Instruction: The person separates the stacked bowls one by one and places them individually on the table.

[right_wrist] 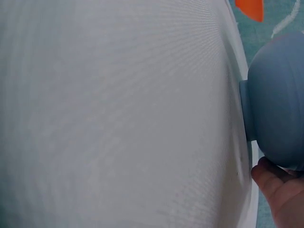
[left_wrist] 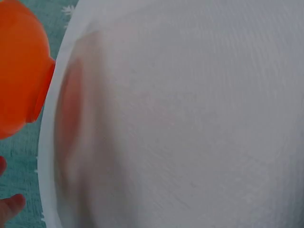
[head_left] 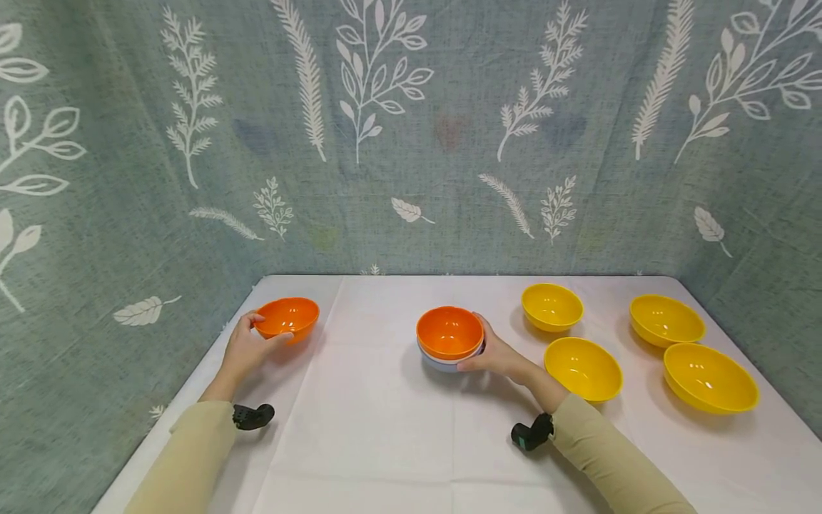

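Observation:
At the left side of the table, an orange bowl (head_left: 290, 315) has my left hand (head_left: 247, 348) at its near left side, thumb in front and fingers at the rim. In the left wrist view its foot looks raised off the cloth; two fingertips (left_wrist: 11, 204) show below the bowl, and the thumb is out of that view. Near the middle, a second orange bowl (head_left: 449, 332) sits nested in a pale blue bowl (right_wrist: 278, 104) with a white inside edge. My right hand (head_left: 497, 355) grips this stack from its right side, thumb in front and fingers behind.
Four yellow bowls would be several: one yellow bowl (head_left: 552, 307) stands at the back right, others nearer and further right. A white cloth (head_left: 372, 428) covers the table. Green leaf-patterned fabric (head_left: 449, 193) rises behind and at both sides.

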### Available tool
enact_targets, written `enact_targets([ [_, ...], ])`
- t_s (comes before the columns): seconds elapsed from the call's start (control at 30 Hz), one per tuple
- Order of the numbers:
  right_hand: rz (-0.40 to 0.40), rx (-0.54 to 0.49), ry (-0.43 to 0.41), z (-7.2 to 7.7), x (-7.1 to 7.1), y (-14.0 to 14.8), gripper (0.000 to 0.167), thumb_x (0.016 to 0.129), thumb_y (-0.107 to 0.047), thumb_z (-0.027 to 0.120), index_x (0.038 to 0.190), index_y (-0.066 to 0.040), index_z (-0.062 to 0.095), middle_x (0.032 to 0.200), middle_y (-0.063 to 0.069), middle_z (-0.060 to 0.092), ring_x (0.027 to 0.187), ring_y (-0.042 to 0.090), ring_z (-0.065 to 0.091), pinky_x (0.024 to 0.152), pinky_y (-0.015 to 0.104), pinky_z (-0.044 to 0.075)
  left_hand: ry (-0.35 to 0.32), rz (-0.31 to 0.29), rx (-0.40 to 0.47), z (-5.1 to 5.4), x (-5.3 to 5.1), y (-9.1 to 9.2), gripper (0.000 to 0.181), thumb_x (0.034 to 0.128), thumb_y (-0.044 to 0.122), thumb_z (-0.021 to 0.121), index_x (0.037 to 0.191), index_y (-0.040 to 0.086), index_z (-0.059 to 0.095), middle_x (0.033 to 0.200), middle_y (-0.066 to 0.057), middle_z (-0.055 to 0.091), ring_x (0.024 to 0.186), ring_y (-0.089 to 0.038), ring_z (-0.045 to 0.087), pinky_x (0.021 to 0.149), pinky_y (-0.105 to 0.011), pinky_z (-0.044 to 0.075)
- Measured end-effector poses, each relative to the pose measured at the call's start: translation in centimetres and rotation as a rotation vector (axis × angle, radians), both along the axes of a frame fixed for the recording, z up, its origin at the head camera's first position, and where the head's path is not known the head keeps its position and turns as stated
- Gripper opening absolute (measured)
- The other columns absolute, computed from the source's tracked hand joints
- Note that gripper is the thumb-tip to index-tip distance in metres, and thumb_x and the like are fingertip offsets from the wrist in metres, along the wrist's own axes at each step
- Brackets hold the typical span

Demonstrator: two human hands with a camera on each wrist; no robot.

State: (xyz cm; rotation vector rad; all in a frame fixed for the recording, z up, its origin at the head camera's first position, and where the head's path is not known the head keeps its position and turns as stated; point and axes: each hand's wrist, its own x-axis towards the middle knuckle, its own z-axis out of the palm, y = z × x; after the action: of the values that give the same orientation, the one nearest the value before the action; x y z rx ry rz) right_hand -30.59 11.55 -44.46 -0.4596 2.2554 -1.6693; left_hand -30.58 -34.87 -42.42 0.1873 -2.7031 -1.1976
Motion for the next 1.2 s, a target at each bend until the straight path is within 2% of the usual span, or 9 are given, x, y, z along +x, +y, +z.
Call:
enact_targets([
  [0.1, -0.004, 0.003, -0.003, 0.0, 0.0, 0.0, 0.110, 0.072, -0.021, 0.079, 0.146, -0.007, -0.001, 0.150, 0.016, 0.017, 0.135, 0.031, 0.023, 0.110, 0.052, 0.014, -0.027, -0.015, 0.001, -0.5, -0.1, -0.4, 0.088, 0.0746, 0.051, 0.070, 0.128, -0.004, 0.028, 0.140, -0.029, 0.025, 0.124, -0.042, 0.027, 0.101, -0.059, 0.026],
  [0.23, -0.003, 0.008, -0.002, 0.1, 0.0, 0.1, 0.113, 0.070, -0.023, 0.080, 0.146, -0.007, -0.001, 0.150, 0.016, 0.016, 0.136, 0.030, 0.021, 0.111, 0.051, 0.013, -0.095, -0.014, -0.010, -1.1, 0.0, -0.9, 0.090, 0.0739, 0.051, 0.070, 0.131, -0.002, 0.026, 0.139, -0.031, 0.021, 0.123, -0.044, 0.025, 0.097, -0.060, 0.028],
  [0.47, 0.011, 0.002, 0.009, 0.0, -0.1, 0.1, 0.115, 0.069, -0.028, 0.081, 0.146, -0.006, -0.001, 0.150, 0.016, 0.018, 0.135, 0.031, 0.022, 0.110, 0.053, 0.013, -0.182, -0.028, -0.011, -1.4, -0.1, -1.7, 0.096, 0.0711, 0.056, 0.070, 0.134, 0.002, 0.021, 0.138, -0.032, 0.018, 0.121, -0.045, 0.021, 0.094, -0.063, 0.028],
  [0.63, 0.009, 0.007, -0.001, -0.1, -0.1, 0.1, 0.115, 0.069, -0.028, 0.081, 0.146, -0.007, -0.001, 0.150, 0.014, 0.018, 0.136, 0.030, 0.021, 0.110, 0.052, 0.013, -0.194, -0.066, 0.027, -1.7, 0.0, -2.2, 0.089, 0.0758, 0.047, 0.070, 0.131, -0.001, 0.019, 0.144, -0.032, 0.013, 0.130, -0.047, 0.015, 0.101, -0.065, 0.019],
  [0.73, 0.003, 0.010, -0.010, -0.2, -0.2, 0.1, 0.114, 0.069, -0.027, 0.080, 0.146, -0.008, -0.001, 0.150, 0.013, 0.017, 0.136, 0.030, 0.021, 0.111, 0.052, 0.013, -0.156, -0.088, 0.054, -1.5, 0.1, -2.3, 0.086, 0.0773, 0.041, 0.071, 0.129, -0.003, 0.019, 0.148, -0.028, 0.008, 0.133, -0.047, 0.009, 0.102, -0.066, 0.013],
  [0.87, -0.002, 0.013, -0.021, -0.1, -0.2, 0.1, 0.113, 0.070, -0.026, 0.080, 0.147, -0.009, -0.002, 0.151, 0.013, 0.015, 0.137, 0.030, 0.019, 0.110, 0.053, 0.012, -0.082, -0.080, 0.045, -0.6, 0.3, -2.1, 0.084, 0.0787, 0.042, 0.069, 0.131, -0.003, 0.020, 0.150, -0.022, 0.012, 0.133, -0.045, 0.009, 0.101, -0.066, 0.015],
  [1.03, 0.000, 0.004, -0.015, -0.1, -0.2, 0.1, 0.115, 0.069, -0.027, 0.080, 0.146, -0.008, -0.002, 0.151, 0.014, 0.015, 0.136, 0.030, 0.020, 0.110, 0.053, 0.012, -0.009, -0.044, -0.089, 1.8, 0.3, -0.8, 0.092, 0.0776, 0.049, 0.067, 0.142, 0.004, 0.018, 0.145, -0.027, 0.018, 0.127, -0.048, 0.016, 0.095, -0.068, 0.022],
  [1.1, 0.003, -0.001, -0.007, -0.1, -0.2, 0.1, 0.115, 0.068, -0.027, 0.081, 0.146, -0.007, -0.002, 0.151, 0.015, 0.016, 0.136, 0.031, 0.020, 0.110, 0.053, 0.012, 0.040, -0.075, -0.128, 3.1, 0.3, 0.3, 0.095, 0.0768, 0.049, 0.068, 0.144, 0.007, 0.017, 0.145, -0.027, 0.018, 0.128, -0.048, 0.014, 0.094, -0.070, 0.021],
  [1.2, 0.009, -0.009, 0.001, -0.2, -0.2, 0.0, 0.115, 0.069, -0.026, 0.081, 0.146, -0.006, -0.002, 0.150, 0.016, 0.017, 0.136, 0.032, 0.021, 0.110, 0.053, 0.012, 0.115, -0.157, -0.142, 5.1, 0.2, 2.5, 0.095, 0.0770, 0.046, 0.070, 0.146, 0.011, 0.014, 0.147, -0.022, 0.018, 0.132, -0.045, 0.011, 0.096, -0.070, 0.018],
])
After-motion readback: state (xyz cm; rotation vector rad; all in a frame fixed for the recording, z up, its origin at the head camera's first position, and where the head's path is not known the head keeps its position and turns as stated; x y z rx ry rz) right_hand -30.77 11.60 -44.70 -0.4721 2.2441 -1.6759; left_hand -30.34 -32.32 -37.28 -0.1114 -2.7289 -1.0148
